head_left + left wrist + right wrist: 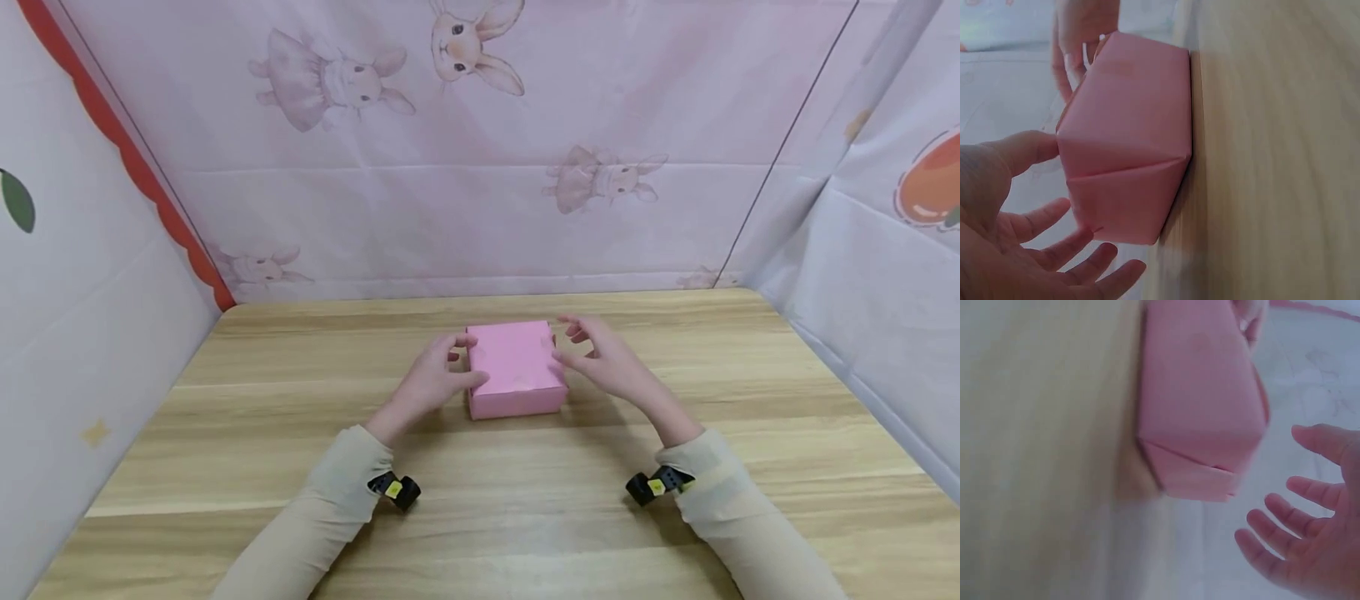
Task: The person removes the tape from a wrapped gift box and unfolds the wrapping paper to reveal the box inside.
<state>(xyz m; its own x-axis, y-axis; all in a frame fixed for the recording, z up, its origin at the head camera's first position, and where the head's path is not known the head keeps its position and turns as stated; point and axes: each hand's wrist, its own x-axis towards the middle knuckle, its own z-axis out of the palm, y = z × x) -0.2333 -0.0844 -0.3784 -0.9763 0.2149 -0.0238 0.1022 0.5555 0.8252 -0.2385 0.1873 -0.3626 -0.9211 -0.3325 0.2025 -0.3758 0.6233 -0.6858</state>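
Observation:
A pink cardboard box (513, 358) rests flat on the wooden table, its lid down. At its left side is my left hand (435, 375). The left wrist view has that thumb touching the box's (1129, 100) top edge, while the other fingers spread loosely beside the end face. My right hand (611, 365) hovers by the right side. In the right wrist view a gap separates its spread, relaxed fingers (1272, 515) from the box (1204, 375). Neither hand grips anything.
The wooden table (517, 500) runs back to a rabbit-print cloth wall (465, 217). White cloth walls stand at the left (90, 333) and right (885, 317). A small black camera (405, 493) is strapped to the left wrist, another camera (643, 488) to the right.

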